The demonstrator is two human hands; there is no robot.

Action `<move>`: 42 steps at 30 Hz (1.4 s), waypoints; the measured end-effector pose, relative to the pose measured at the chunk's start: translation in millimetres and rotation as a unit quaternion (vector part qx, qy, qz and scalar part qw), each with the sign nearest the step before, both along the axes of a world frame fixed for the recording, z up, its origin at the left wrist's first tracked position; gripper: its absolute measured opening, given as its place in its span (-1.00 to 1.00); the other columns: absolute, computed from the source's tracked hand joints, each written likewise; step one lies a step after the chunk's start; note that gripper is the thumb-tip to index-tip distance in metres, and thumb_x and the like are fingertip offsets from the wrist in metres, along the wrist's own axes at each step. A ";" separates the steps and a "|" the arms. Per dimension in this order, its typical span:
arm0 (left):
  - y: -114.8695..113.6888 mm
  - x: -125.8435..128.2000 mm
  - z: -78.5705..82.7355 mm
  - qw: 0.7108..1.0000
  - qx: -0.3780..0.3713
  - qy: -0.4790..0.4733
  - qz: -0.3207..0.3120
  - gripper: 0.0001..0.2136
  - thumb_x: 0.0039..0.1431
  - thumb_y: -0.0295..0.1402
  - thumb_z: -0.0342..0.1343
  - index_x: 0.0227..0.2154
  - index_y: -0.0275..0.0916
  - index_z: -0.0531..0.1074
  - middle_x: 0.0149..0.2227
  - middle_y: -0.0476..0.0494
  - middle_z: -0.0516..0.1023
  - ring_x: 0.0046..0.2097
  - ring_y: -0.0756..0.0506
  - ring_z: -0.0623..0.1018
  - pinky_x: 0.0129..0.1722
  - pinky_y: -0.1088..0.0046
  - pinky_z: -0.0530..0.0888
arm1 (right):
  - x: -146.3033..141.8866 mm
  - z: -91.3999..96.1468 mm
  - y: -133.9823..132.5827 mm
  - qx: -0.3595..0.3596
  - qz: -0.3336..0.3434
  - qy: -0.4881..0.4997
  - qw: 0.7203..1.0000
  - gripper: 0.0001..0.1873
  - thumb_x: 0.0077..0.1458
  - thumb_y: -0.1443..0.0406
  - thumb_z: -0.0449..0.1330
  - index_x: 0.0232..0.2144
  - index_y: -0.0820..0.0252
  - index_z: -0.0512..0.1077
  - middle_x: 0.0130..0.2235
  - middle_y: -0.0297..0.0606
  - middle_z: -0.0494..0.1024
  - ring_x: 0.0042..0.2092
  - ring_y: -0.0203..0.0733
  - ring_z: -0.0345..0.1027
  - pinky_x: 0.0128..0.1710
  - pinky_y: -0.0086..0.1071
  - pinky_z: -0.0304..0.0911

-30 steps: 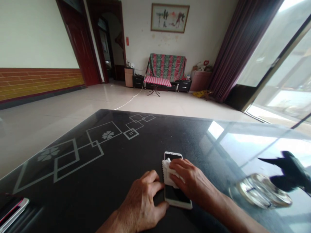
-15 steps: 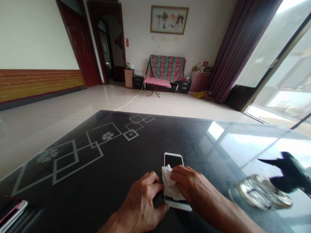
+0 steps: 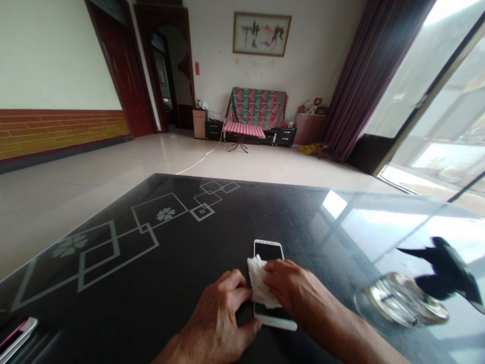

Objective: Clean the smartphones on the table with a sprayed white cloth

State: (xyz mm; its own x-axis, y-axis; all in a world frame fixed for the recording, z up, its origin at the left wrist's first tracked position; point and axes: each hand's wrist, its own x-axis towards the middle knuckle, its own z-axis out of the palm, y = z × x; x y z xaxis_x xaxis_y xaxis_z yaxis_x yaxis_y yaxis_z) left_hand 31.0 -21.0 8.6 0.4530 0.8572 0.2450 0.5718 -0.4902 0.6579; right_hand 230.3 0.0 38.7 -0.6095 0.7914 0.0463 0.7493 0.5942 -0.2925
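A white phone (image 3: pixel 268 250) lies screen up on the black glass table (image 3: pixel 159 263), near its front edge. My right hand (image 3: pixel 291 290) presses a crumpled white cloth (image 3: pixel 258 284) against the phone's screen, fingers curled over the cloth. My left hand (image 3: pixel 222 316) rests on the table at the phone's left edge, with fingertips and thumb touching its side to hold it still. The lower half of the screen is hidden under the cloth and my hand.
A glass dish (image 3: pixel 405 303) stands at the right with a dark pointed object (image 3: pixel 443 265) over it. Another phone (image 3: pixel 15 333) lies at the table's left corner. Beyond the table are tiled floor, a covered sofa (image 3: pixel 258 107) and a curtain.
My right hand slid the cloth down the screen toward me, then a little back up. The left hand kept its place. The view shifted slightly.
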 end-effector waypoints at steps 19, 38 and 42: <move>-1.9 0.1 -0.1 1.000 0.020 0.012 0.004 -0.85 -0.05 -0.44 0.19 -0.35 -0.18 0.52 -0.32 -0.05 0.41 -0.27 -0.08 0.45 -0.25 0.41 0.42 | -3.4 -7.3 29.0 0.098 -0.041 0.002 0.994 -0.62 0.22 0.39 -0.04 0.02 0.05 0.39 0.10 -0.25 0.40 -0.02 -0.14 0.25 -0.01 -0.25 0.16; -1.3 1.6 -2.0 0.999 0.027 0.016 0.012 -0.91 -0.09 -0.47 0.17 -0.45 -0.19 0.47 -0.35 -0.03 0.39 -0.29 -0.06 0.45 -0.29 0.46 0.40 | 6.0 -0.6 -8.2 0.067 -0.010 0.043 0.997 -0.70 0.19 0.41 0.02 -0.14 0.05 0.49 -0.02 -0.29 0.49 -0.06 -0.20 0.33 -0.03 -0.29 0.21; -0.1 1.7 -0.8 1.000 0.025 0.013 0.010 -0.85 -0.10 -0.46 0.19 -0.39 -0.17 0.52 -0.34 -0.05 0.41 -0.27 -0.08 0.46 -0.27 0.45 0.42 | 0.5 -6.8 19.7 0.116 -0.009 0.056 0.992 -0.69 0.21 0.41 0.00 -0.12 0.13 0.48 -0.02 -0.22 0.50 -0.03 -0.19 0.33 0.00 -0.28 0.19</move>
